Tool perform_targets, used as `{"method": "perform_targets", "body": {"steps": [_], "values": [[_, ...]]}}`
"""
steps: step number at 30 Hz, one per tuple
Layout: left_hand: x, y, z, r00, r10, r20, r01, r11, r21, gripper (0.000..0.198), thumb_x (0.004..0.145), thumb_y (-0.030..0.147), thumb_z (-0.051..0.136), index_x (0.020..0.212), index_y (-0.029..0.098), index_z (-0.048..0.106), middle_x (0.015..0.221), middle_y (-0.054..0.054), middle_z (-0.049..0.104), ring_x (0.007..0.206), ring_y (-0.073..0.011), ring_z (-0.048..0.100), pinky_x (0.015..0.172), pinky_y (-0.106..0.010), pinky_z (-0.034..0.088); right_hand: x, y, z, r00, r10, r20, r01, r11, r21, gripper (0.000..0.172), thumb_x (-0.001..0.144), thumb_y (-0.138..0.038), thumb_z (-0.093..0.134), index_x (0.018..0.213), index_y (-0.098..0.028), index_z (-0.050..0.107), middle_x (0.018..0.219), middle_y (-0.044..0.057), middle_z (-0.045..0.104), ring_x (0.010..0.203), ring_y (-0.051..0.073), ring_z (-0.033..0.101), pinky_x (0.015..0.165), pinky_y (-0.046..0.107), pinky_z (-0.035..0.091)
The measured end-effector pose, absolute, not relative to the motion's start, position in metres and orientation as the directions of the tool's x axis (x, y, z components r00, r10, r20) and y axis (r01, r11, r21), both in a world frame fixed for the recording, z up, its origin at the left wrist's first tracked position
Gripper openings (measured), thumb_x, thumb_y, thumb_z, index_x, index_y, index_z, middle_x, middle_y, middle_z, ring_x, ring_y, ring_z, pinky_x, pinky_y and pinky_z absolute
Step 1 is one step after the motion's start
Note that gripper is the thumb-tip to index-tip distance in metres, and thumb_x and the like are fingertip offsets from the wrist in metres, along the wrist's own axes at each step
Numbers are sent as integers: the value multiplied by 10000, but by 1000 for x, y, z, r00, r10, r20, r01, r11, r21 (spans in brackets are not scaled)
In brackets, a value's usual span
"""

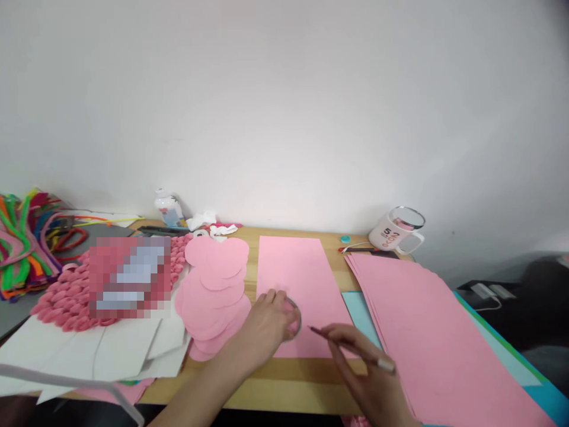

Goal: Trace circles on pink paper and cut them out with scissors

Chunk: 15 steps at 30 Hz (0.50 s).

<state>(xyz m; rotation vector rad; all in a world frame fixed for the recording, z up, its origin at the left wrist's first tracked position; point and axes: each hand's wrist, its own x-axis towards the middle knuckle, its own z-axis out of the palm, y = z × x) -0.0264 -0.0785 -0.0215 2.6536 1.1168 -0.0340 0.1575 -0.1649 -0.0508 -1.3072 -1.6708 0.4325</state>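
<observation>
Sheet, pink, flat on tabletop | likely light, easily creased; take by edges | left hand: fingers curled around round piece on sheet | right hand: closed on pencil, tip near round piece

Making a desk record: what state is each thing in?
Left hand: closed on round item
Right hand: closed on writing tool
Pink sheet: flat
Cut-outs: overlapping
Pink stack: left edge slightly fanned
Bottle: capped
Mug: standing, uncovered
Tissues: crumpled
</observation>
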Motion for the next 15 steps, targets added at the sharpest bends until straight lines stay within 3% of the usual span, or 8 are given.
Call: {"method": "perform_targets", "body": {"steps": [2,5,10,15], "values": [[-21,-85,-21,692,712,-113,720,-672,175,239,838,162,483,1044,218,591,1088,-105,518,969,-252,470,789,-378,405,161,-145,-37,147,890,432,524,300,-797,55,841,-243,527,875,-209,552,872,70,666,834,203,674,707,276,569],[-14,-98,-14,693,717,-72,720,-685,110,264,825,64,435,1019,169,580,1042,-121,555,942,-250,505,784,-391,421,155,-110,-17,135,936,325,354,261,-898,106,847,-273,523,914,-192,523,869,73,654,820,196,669,740,319,559],[-6,-110,-6,654,755,-41,755,-655,-24,337,809,1,360,1060,89,567,1059,-196,596,978,-297,557,832,-486,426,118,-64,3,-251,948,198,207,252,-945,55,843,-198,488,890,-188,514,833,40,643,766,163,652,731,305,528],[-9,-110,-21,665,747,21,747,-665,15,464,747,-18,388,1184,84,508,1142,-214,583,1048,-324,546,851,-507,430,83,-44,8,-599,801,12,362,283,-888,42,821,-173,492,837,-198,521,807,15,662,737,159,631,659,264,489]]}}
